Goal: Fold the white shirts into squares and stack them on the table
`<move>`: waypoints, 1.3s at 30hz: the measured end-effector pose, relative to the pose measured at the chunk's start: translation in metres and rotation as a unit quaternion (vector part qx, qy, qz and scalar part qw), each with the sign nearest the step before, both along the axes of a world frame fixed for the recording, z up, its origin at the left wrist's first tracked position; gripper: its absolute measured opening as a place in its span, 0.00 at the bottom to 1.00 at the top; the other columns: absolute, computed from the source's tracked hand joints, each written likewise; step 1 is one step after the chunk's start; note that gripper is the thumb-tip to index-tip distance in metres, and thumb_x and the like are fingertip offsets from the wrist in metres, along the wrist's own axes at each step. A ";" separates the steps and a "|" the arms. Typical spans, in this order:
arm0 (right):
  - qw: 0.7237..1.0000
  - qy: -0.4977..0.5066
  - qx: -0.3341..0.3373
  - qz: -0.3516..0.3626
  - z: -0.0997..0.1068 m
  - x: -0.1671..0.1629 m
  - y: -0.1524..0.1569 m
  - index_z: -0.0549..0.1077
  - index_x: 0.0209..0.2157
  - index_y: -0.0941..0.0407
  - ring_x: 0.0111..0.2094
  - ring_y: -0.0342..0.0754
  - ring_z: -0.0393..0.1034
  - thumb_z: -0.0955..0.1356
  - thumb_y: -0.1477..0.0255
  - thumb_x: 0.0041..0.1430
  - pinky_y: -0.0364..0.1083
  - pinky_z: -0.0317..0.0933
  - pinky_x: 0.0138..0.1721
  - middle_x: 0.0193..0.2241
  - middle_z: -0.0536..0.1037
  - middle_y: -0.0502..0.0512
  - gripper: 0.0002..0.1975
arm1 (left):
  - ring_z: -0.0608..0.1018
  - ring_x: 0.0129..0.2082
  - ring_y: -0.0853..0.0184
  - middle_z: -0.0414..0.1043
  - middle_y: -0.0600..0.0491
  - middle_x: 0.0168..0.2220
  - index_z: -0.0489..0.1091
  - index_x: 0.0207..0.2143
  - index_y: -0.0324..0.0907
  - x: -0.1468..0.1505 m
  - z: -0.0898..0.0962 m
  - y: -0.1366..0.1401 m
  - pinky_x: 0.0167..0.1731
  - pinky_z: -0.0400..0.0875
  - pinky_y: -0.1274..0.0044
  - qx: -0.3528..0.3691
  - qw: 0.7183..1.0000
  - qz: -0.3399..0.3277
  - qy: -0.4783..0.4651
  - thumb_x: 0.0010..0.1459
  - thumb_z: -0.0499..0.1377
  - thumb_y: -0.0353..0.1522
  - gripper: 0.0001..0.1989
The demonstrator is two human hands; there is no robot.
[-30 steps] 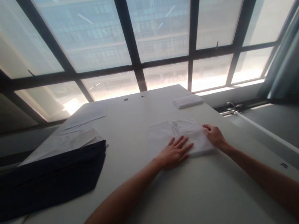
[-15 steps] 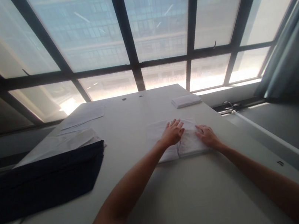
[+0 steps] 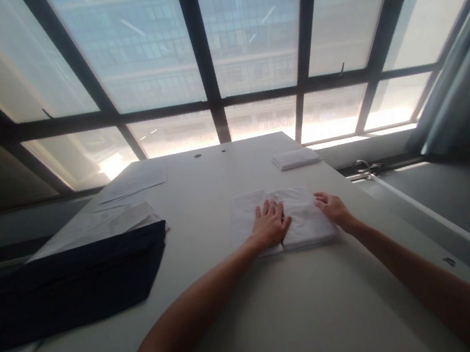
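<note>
A folded white cloth (image 3: 305, 218) lies flat on the white table, a lengthwise gap running down its middle. My left hand (image 3: 269, 222) presses palm-down over that gap, fingers spread. At the cloth's right edge is my right hand (image 3: 332, 207), its fingers slightly bent and their tips against the edge. No grip on the cloth shows there, and the thumb's side is hidden. Faint creases cross the cloth between both hands.
Another folded white cloth (image 3: 296, 158) lies farther back on the table (image 3: 205, 210). To the left are dark navy fabric (image 3: 69, 283), a crumpled pale bag or sheet (image 3: 113, 222) and white papers (image 3: 134, 182). A white rail (image 3: 445, 221) runs beyond the right edge.
My left hand has slid nearer me and flattened over the middle gap. My right hand has moved slightly right, from the cloth's top to its edge.
</note>
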State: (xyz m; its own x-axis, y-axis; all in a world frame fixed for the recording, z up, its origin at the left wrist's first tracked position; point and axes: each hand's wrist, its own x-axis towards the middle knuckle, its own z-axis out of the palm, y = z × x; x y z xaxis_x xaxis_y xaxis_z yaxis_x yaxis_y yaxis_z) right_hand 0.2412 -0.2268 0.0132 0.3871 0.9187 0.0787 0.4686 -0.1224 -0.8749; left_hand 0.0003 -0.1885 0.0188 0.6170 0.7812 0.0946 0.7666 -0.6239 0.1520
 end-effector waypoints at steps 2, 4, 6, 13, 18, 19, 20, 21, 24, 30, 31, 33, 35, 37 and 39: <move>0.997 0.058 -0.045 -0.014 0.008 0.001 -0.003 0.74 0.51 0.62 0.40 0.52 0.77 0.68 0.72 0.57 0.48 0.70 0.42 0.43 0.81 0.64 0.20 | 0.44 0.71 0.49 0.41 0.39 0.72 0.45 0.71 0.38 -0.004 -0.004 -0.004 0.65 0.42 0.53 0.010 1.000 -0.012 0.000 0.69 0.36 0.51 0.37; 0.985 0.142 -0.089 0.029 0.016 0.000 -0.009 0.75 0.49 0.63 0.37 0.53 0.77 0.68 0.70 0.59 0.49 0.72 0.40 0.38 0.82 0.64 0.18 | 0.44 0.71 0.52 0.38 0.37 0.72 0.45 0.70 0.35 -0.008 -0.005 -0.006 0.66 0.42 0.56 0.013 1.000 -0.017 0.002 0.69 0.35 0.51 0.38; 0.955 0.245 -0.119 0.115 0.023 -0.002 -0.016 0.75 0.47 0.63 0.36 0.54 0.78 0.68 0.68 0.59 0.50 0.72 0.40 0.37 0.82 0.64 0.17 | 0.44 0.71 0.53 0.38 0.36 0.72 0.44 0.70 0.31 -0.009 -0.005 -0.007 0.66 0.43 0.59 0.011 1.000 -0.019 0.004 0.70 0.34 0.50 0.38; 0.924 0.321 -0.095 0.184 0.052 -0.019 -0.022 0.74 0.48 0.60 0.37 0.55 0.79 0.69 0.73 0.53 0.51 0.73 0.41 0.40 0.82 0.63 0.19 | 0.50 0.70 0.54 0.47 0.35 0.70 0.46 0.69 0.29 -0.010 0.003 -0.006 0.66 0.46 0.62 -0.025 0.999 -0.033 -0.009 0.70 0.37 0.46 0.35; 0.944 0.276 -0.078 0.163 0.082 -0.048 -0.010 0.74 0.46 0.60 0.33 0.54 0.78 0.68 0.75 0.49 0.48 0.72 0.34 0.34 0.83 0.61 0.19 | 0.49 0.70 0.53 0.43 0.31 0.70 0.44 0.69 0.25 -0.016 0.003 -0.016 0.66 0.46 0.63 -0.018 0.999 -0.033 -0.030 0.70 0.39 0.37 0.32; 0.948 0.262 -0.080 0.163 0.087 -0.053 -0.007 0.75 0.45 0.60 0.32 0.54 0.78 0.68 0.75 0.49 0.48 0.72 0.33 0.33 0.82 0.60 0.19 | 0.49 0.70 0.52 0.42 0.30 0.70 0.44 0.68 0.23 -0.017 0.002 -0.020 0.65 0.46 0.61 -0.015 0.999 -0.032 -0.023 0.69 0.40 0.36 0.32; 0.951 0.248 -0.083 0.163 0.092 -0.059 -0.004 0.75 0.43 0.60 0.31 0.53 0.77 0.68 0.75 0.48 0.47 0.71 0.32 0.32 0.82 0.59 0.18 | 0.48 0.70 0.50 0.41 0.28 0.70 0.44 0.68 0.22 -0.019 0.001 -0.024 0.65 0.46 0.60 -0.011 0.999 -0.032 -0.014 0.68 0.41 0.35 0.32; 0.954 0.237 -0.087 0.162 0.096 -0.064 0.000 0.75 0.42 0.60 0.30 0.53 0.77 0.68 0.75 0.47 0.47 0.71 0.31 0.30 0.82 0.58 0.17 | 0.48 0.70 0.48 0.42 0.27 0.69 0.44 0.68 0.22 -0.022 0.000 -0.028 0.65 0.46 0.60 -0.007 0.999 -0.033 -0.005 0.67 0.43 0.35 0.33; 0.960 0.213 -0.093 0.158 0.105 -0.080 0.009 0.75 0.37 0.59 0.27 0.50 0.74 0.69 0.75 0.45 0.45 0.69 0.28 0.25 0.79 0.55 0.14 | 0.47 0.70 0.47 0.43 0.27 0.69 0.46 0.67 0.21 -0.029 0.000 -0.039 0.66 0.45 0.60 0.010 0.999 -0.046 0.010 0.66 0.44 0.33 0.32; 0.976 0.129 -0.092 0.152 0.117 -0.126 0.019 0.74 0.34 0.59 0.21 0.44 0.67 0.69 0.74 0.45 0.40 0.60 0.20 0.22 0.75 0.49 0.11 | 0.46 0.70 0.42 0.42 0.24 0.68 0.47 0.66 0.18 -0.046 0.004 -0.059 0.65 0.44 0.58 0.020 0.997 -0.060 0.037 0.62 0.49 0.33 0.35; 0.978 0.110 -0.095 0.152 0.118 -0.134 0.021 0.74 0.35 0.59 0.20 0.43 0.66 0.69 0.74 0.45 0.39 0.58 0.19 0.22 0.74 0.49 0.11 | 0.46 0.70 0.42 0.42 0.24 0.68 0.47 0.66 0.20 -0.050 0.005 -0.063 0.65 0.45 0.58 0.017 0.997 -0.062 0.040 0.62 0.50 0.34 0.36; 0.979 0.083 -0.098 0.156 0.119 -0.152 0.023 0.74 0.36 0.59 0.18 0.41 0.63 0.69 0.74 0.46 0.39 0.56 0.18 0.20 0.72 0.47 0.12 | 0.49 0.70 0.44 0.46 0.27 0.68 0.49 0.66 0.24 -0.059 0.008 -0.070 0.65 0.48 0.58 0.011 0.997 -0.069 0.037 0.63 0.50 0.35 0.34; 0.978 0.066 -0.102 0.170 0.116 -0.167 0.027 0.74 0.36 0.59 0.17 0.40 0.60 0.69 0.75 0.46 0.38 0.53 0.18 0.18 0.69 0.45 0.12 | 0.53 0.69 0.47 0.51 0.31 0.67 0.52 0.66 0.28 -0.072 0.012 -0.078 0.64 0.51 0.58 0.008 0.997 -0.076 0.027 0.65 0.48 0.36 0.31; 0.974 0.049 -0.102 0.197 0.110 -0.180 0.032 0.74 0.35 0.59 0.15 0.39 0.57 0.70 0.74 0.46 0.38 0.50 0.17 0.15 0.66 0.43 0.11 | 0.58 0.67 0.50 0.57 0.34 0.65 0.57 0.64 0.31 -0.086 0.017 -0.088 0.65 0.52 0.59 0.012 0.996 -0.084 0.012 0.67 0.48 0.36 0.27; 0.969 0.025 -0.101 0.226 0.100 -0.191 0.037 0.73 0.33 0.59 0.15 0.39 0.56 0.70 0.73 0.47 0.38 0.48 0.16 0.14 0.63 0.42 0.09 | 0.61 0.66 0.53 0.61 0.37 0.64 0.61 0.62 0.33 -0.101 0.022 -0.100 0.66 0.52 0.62 0.019 0.994 -0.107 -0.006 0.67 0.49 0.35 0.24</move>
